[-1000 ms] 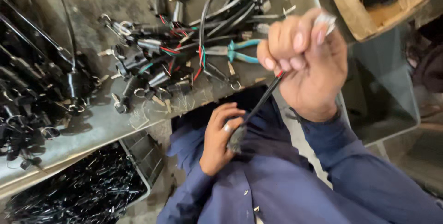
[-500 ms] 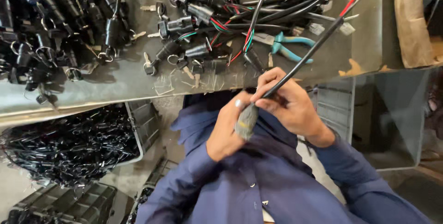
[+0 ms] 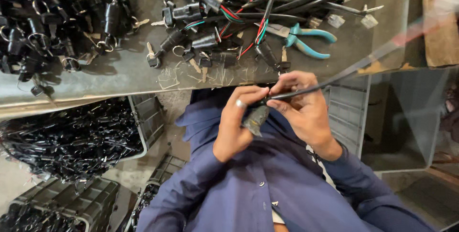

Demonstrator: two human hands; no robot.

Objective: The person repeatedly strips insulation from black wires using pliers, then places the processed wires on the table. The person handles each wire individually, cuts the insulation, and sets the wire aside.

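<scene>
We hold a small dark metal lock part (image 3: 256, 119) in our left hand (image 3: 236, 124). Our fingers are closed around it, and there is a silver ring on one finger. Our right hand (image 3: 301, 107) is right next to the left one, touching it. Its fingers pinch a thin black cable (image 3: 334, 81) that comes out of the lock part. The cable runs up and off to the side, and its far end looks blurry. Both hands are in front of our blue shirt (image 3: 267, 189), just below the edge of the grey metal table (image 3: 119, 76). On the table lie blue-handled pliers (image 3: 301, 38) and a pile of black plugs with red and green wires (image 3: 215, 12). Some small keys are mixed in with them. Beside our legs, a grey plastic crate (image 3: 148, 117) is full of black wire parts.
</scene>
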